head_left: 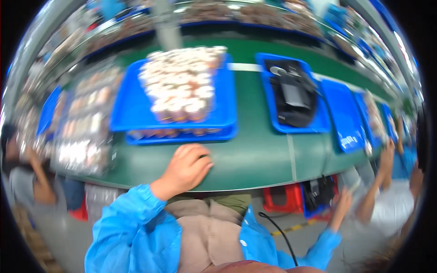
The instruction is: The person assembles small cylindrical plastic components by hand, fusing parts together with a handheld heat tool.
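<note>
My left hand (185,166), at the end of a blue sleeve, rests on the green table near its front edge. Its fingers are curled together, and a small dark spot shows between thumb and forefinger; I cannot make out what it is. Just beyond stand stacked blue trays (132,119), the top one holding many white-topped cylindrical pieces (182,84) in tight rows. My right hand (343,204) is low at the right, below the table edge, beside a tray of black items (318,193). Blur hides its fingers; a pale thing (353,184) appears at their tips.
On the green table (255,159), a blue tray (282,128) holds a black device and pouch-like items (293,93). Another blue tray (343,116) lies further right. Clear plastic packs (86,123) are piled at left. A red stool (282,199) stands below; other people sit both sides.
</note>
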`<state>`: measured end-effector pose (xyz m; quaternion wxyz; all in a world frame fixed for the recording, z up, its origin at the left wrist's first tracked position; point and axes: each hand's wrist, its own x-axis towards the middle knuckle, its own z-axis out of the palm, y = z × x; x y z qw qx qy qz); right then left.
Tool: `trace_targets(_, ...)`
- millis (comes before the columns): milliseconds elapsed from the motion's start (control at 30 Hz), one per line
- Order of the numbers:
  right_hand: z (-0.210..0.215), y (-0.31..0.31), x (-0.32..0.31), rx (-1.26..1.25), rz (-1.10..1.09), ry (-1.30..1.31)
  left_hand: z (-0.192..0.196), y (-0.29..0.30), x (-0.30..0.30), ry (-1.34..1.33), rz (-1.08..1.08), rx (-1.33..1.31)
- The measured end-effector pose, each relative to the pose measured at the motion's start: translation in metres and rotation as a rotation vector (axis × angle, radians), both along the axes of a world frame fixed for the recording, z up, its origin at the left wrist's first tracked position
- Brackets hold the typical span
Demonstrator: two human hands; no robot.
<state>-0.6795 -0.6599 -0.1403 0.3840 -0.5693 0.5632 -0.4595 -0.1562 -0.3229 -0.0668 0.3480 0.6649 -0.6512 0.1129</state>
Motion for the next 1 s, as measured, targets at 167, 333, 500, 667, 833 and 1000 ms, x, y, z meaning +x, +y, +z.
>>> trace_targets(167, -0.051, 0.203, 0.032, -0.053, 0.583, 1.024, 0.068, 0.013, 0.048, -0.268, 0.485, -0.251)
trace_targets(333, -0.011, 0.290, 0.168, -0.456, 0.774, 0.549, 0.078, 0.022, 0.082, -0.113, 0.648, -0.047)
trace_targets(500, 0.047, 0.307, 0.280, -0.694, 0.988, 0.255, 0.054, 0.024, 0.091, 0.131, 0.519, -0.154)
trace_targets(667, 0.083, 0.289, 0.357, -0.752, 1.060, -0.226, 0.051, 0.027, 0.083, 0.287, 0.520, -0.452)
trace_targets(833, 0.075, 0.248, 0.417, -0.460, 0.816, -0.025, 0.030, 0.072, 0.048, 0.218, 0.190, -0.393)
trace_targets(1000, 0.061, 0.238, 0.430, -0.527, 0.816, 0.169, -0.021, 0.080, 0.031, 0.352, 0.233, -0.165)
